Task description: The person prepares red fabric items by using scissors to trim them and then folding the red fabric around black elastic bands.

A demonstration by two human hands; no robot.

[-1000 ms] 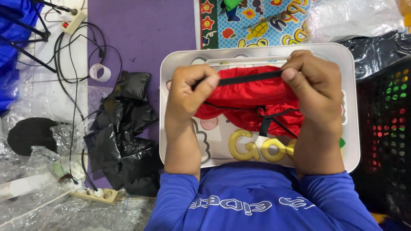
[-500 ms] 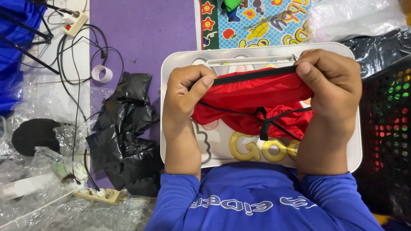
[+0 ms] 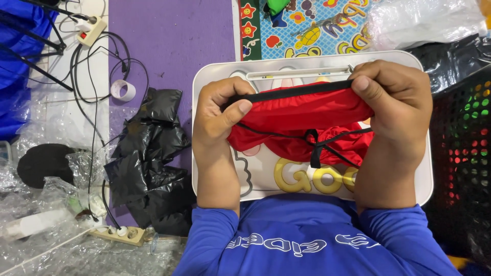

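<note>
A small red fabric garment (image 3: 302,122) with black trim and black strings is stretched between both hands over a white lap tray (image 3: 266,179). My left hand (image 3: 217,115) pinches its left end, thumb on the black edge. My right hand (image 3: 396,102) grips the right end, fingers curled over the cloth. The black band runs taut along the top between my hands. The red cloth bunches below, and a black string hangs down near the middle.
Crumpled black plastic bags (image 3: 151,163) lie left of the tray on a purple mat (image 3: 174,41). Cables, a roll of tape (image 3: 123,90) and a power strip (image 3: 120,233) lie further left. A black perforated crate (image 3: 463,153) stands on the right. Clear plastic wrap sits at bottom left.
My hands have drawn slightly apart, pulling the black band straighter and tauter across the top of the red cloth.
</note>
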